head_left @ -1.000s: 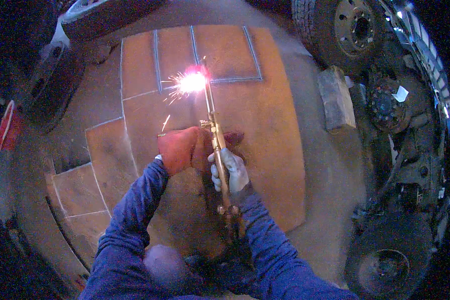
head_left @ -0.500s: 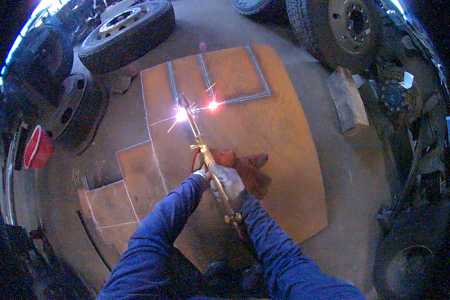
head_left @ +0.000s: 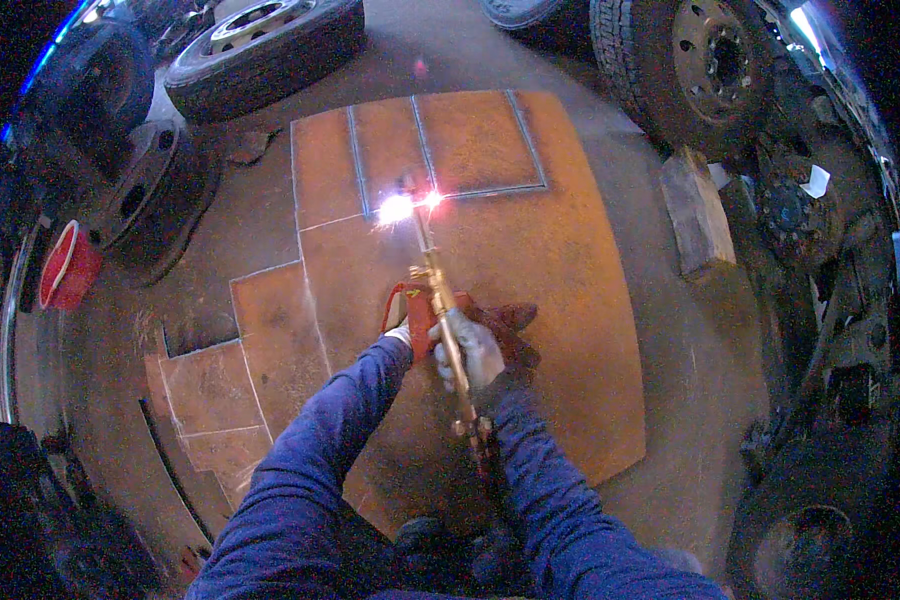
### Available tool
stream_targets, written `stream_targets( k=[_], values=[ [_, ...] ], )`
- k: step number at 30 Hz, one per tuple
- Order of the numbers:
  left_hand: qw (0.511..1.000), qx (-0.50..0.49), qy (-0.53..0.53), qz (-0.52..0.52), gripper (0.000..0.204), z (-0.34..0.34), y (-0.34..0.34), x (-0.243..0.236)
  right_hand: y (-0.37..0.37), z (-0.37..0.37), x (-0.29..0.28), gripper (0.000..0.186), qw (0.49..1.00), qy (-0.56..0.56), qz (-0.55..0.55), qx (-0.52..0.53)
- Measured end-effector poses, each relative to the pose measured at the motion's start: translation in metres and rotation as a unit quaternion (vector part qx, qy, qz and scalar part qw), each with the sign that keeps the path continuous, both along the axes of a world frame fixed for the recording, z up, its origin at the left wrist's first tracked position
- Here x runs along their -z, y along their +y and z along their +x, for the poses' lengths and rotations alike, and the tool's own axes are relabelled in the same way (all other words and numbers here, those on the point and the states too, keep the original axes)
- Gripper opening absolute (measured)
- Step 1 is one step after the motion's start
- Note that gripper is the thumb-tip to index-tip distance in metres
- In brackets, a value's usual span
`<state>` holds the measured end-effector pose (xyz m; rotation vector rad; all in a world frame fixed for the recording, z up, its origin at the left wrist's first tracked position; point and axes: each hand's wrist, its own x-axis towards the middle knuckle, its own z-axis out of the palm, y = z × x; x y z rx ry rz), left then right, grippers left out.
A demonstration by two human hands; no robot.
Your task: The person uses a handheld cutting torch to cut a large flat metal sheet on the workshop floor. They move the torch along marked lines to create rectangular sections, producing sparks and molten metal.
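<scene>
My right hand [head_left: 473, 350], in a pale glove, is closed around the brass handle of a cutting torch [head_left: 441, 292]. The torch tip points away from me over a rust-brown steel plate [head_left: 550, 300], with a bright white glare and sparks [head_left: 395, 209] at its end. A smaller pinkish-red glow [head_left: 432, 200] shows just right of it. My left hand [head_left: 400, 328] is beside the torch's valves, low over the plate; its fingers are mostly hidden. Red glove-like material [head_left: 505, 325] lies under and around the torch there. Pale straight lines and cut seams run across the plate.
Large truck tires [head_left: 270, 55] lie and stand at the far side, another wheel [head_left: 710, 60] at far right. A wooden block [head_left: 697, 210] lies right of the plate. A red bucket [head_left: 70, 267] is at left. A rectangular notch [head_left: 200, 335] opens in the plate's left part.
The torch tip and its glare have moved right and slightly away along the plate, closer to the pinkish glow. My right hand has shifted slightly right with the torch.
</scene>
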<state>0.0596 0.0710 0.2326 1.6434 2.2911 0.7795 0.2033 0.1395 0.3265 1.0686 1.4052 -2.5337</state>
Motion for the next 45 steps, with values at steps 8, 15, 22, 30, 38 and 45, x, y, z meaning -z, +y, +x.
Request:
stream_targets(
  k=[8,15,22,30,38,45],
  values=[
    [0.999,-0.02,-0.029,0.012,0.021,0.002,-0.014,-0.007,-0.026,-0.018,0.0,0.047,0.993,0.072,-0.047,-0.081],
    [0.999,-0.034,0.002,0.003,0.022,0.001,-0.012,-0.058,0.009,0.006,0.003,0.048,0.997,0.05,-0.007,0.052],
    [0.995,-0.032,-0.035,-0.088,0.025,0.017,0.014,-0.038,0.046,0.009,0.029,0.054,0.995,0.04,-0.016,0.092],
    [0.982,0.017,-0.184,0.025,0.02,0.001,0.012,0.037,0.051,0.006,0.041,0.054,0.998,0.035,0.004,0.047],
    [0.924,0.135,-0.355,0.049,0.016,0.002,0.011,-0.016,0.045,0.004,0.043,0.051,0.997,0.026,-0.007,0.066],
    [0.902,0.176,-0.382,0.098,0.018,0.011,0.008,-0.042,0.042,0.011,0.041,0.052,0.997,0.024,0.004,0.067]
  ],
)
